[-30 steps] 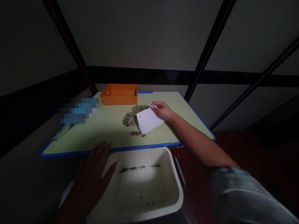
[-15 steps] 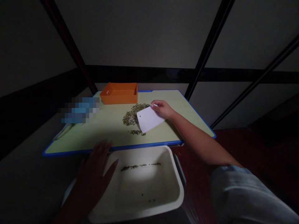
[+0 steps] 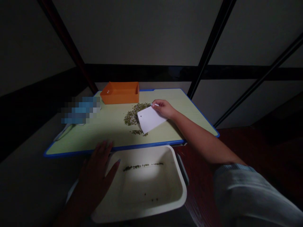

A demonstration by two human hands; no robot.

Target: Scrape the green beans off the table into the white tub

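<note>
My right hand (image 3: 163,108) grips a white plastic scraper (image 3: 151,119) with a small hole near one corner. The scraper leans over the table, its left edge against a spread of small greenish-brown grains (image 3: 131,116); part of the spread is hidden behind it. A smaller patch of the same grains (image 3: 136,132) lies nearer the front edge. At the left rim of a cream-white basin (image 3: 151,201) is my left hand (image 3: 99,170), fingers apart, fingertips by the table's front edge. Inside the basin, a row of grains runs along the far side and a few sit near the front.
The pale yellow-green table (image 3: 106,132) has a blue rim. An orange open box (image 3: 120,96) stands at its back left. At the left lies a blurred-out blue item (image 3: 81,110). Behind the table rises a panelled wall (image 3: 142,34); dark red floor (image 3: 239,148) shows at right.
Almost nothing differs. The whole view has shifted slightly, with the table sitting a little higher in it. Both hands, the scraper and the grains keep nearly the same places.
</note>
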